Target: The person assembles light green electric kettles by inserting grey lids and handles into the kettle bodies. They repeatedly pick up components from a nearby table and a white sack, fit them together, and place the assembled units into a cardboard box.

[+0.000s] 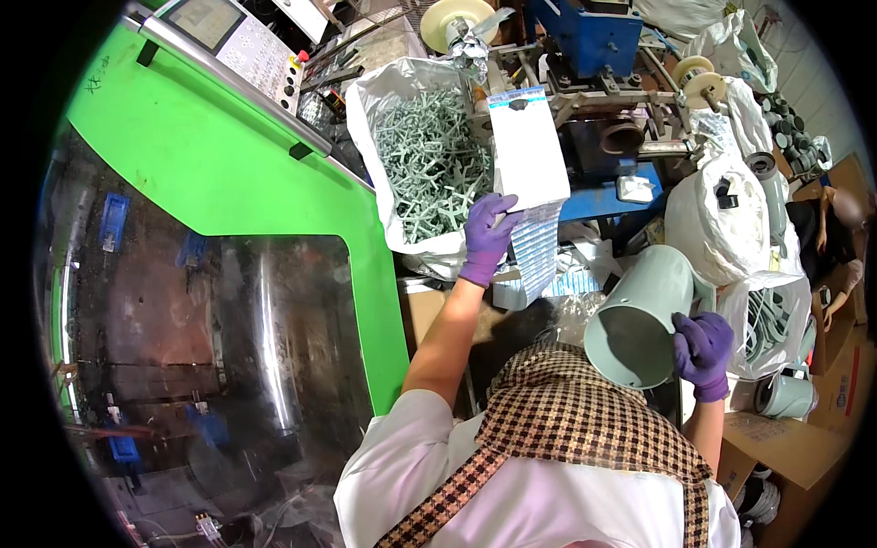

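Note:
My left hand (489, 236), in a purple glove, is closed at the left edge of a white label strip (530, 151). The strip comes off the metal rig and folds over, its printed blue-and-white length (537, 251) hanging beneath. My right hand (703, 354), also gloved in purple, grips the rim side of a grey-green plastic cylinder (656, 292). This cylinder lies tilted in front of my checked apron (585, 402), its open mouth toward me and a short side part near my right hand. My right fingertips are partly hidden.
A white sack (365, 119) of grey-green plastic scraps stands left of the strip. Farther left is a green machine (265, 192) with a control panel (228, 46). White bags (717, 219), another grey-green cylinder (786, 395) and cardboard boxes (786, 447) crowd the right. Another person (818, 228) is at far right.

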### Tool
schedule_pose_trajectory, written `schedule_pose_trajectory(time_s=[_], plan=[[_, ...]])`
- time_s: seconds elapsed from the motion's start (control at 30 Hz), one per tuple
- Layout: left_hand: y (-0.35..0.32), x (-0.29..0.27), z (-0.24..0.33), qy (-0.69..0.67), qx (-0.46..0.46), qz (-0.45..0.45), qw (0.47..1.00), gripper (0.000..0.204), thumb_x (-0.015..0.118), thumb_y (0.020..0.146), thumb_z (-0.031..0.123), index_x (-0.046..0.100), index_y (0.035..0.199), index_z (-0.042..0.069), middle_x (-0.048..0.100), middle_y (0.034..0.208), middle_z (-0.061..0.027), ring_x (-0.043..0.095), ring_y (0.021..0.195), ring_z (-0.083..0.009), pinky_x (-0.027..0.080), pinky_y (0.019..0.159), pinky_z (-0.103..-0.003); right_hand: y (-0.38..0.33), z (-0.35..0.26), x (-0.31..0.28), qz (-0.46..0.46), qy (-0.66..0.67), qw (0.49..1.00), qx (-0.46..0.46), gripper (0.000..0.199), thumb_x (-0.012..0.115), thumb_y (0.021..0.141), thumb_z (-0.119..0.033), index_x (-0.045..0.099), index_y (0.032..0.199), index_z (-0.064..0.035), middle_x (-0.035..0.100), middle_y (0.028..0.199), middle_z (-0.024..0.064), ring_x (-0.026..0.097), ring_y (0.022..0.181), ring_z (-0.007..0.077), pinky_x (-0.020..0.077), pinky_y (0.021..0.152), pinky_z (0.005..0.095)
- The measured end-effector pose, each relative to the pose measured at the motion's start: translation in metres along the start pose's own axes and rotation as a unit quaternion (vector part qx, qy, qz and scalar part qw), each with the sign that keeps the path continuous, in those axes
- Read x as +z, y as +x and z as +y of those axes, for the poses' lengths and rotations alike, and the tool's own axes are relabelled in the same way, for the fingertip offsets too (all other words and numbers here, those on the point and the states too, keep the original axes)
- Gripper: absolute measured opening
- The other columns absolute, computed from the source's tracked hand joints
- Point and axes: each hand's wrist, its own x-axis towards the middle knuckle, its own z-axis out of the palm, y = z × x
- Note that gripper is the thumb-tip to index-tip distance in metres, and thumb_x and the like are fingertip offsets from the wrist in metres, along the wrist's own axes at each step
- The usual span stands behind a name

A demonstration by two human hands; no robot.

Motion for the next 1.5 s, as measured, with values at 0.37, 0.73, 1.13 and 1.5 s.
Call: schedule_pose_trajectory(time_s=[0.37, 0.73, 1.13, 1.5], plan=[[-0.050, -0.054, 0.027, -0.045, -0.142, 0.068, 0.987, 0.021, 0.072, 0.082, 0.001, 0.068, 0.103, 0.000, 0.036, 0.151, -0.0132, 0.038, 0.138, -0.0260, 0.037, 0.109, -0.038, 0.049, -0.064, 0.010, -0.077, -0.092, 0.982, -0.146, 0.021, 0.068, 0.081, -0.020, 0.065, 0.094, -0.0030, 0.052, 0.056, 0.0007, 0.058, 0.054, 0.0156, 0.0545, 0.059, 0.0315], [0.089, 0.055, 0.183, -0.423, -0.436, -0.446, 0.657, 0.018, 0.066, 0.092, 0.015, 0.067, 0.102, 0.000, 0.057, 0.076, 0.0019, 0.049, 0.063, -0.0041, 0.041, 0.058, -0.018, 0.027, -0.114, 0.015, -0.099, -0.179, 0.953, -0.224, 0.024, 0.064, 0.072, -0.014, 0.062, 0.086, 0.0058, 0.051, 0.060, 0.0009, 0.055, 0.057, 0.0146, 0.0428, 0.055, 0.0268], [0.037, 0.164, 0.266, -0.325, -0.018, -0.604, 0.727, 0.015, 0.067, 0.088, 0.013, 0.068, 0.099, 0.003, 0.058, 0.075, 0.0043, 0.052, 0.066, -0.0063, 0.044, 0.059, -0.021, -0.053, -0.116, -0.003, 0.041, -0.268, 0.953, -0.134, 0.013, 0.061, 0.071, -0.019, 0.062, 0.072, -0.0059, 0.055, 0.068, 0.0040, 0.054, 0.059, 0.0182, 0.0431, 0.060, 0.0321], [-0.106, 0.314, 0.332, 0.056, -0.027, -0.687, 0.724, 0.055, 0.081, 0.081, 0.043, 0.053, 0.098, -0.001, 0.060, 0.083, -0.0070, 0.055, 0.070, -0.0155, 0.048, 0.066, -0.031, -0.234, -0.058, -0.089, 0.141, -0.017, 0.984, 0.108, 0.017, 0.062, 0.074, -0.027, 0.064, 0.071, -0.0111, 0.061, 0.060, 0.0053, 0.065, 0.062, 0.0279, 0.0487, 0.063, 0.0398]])
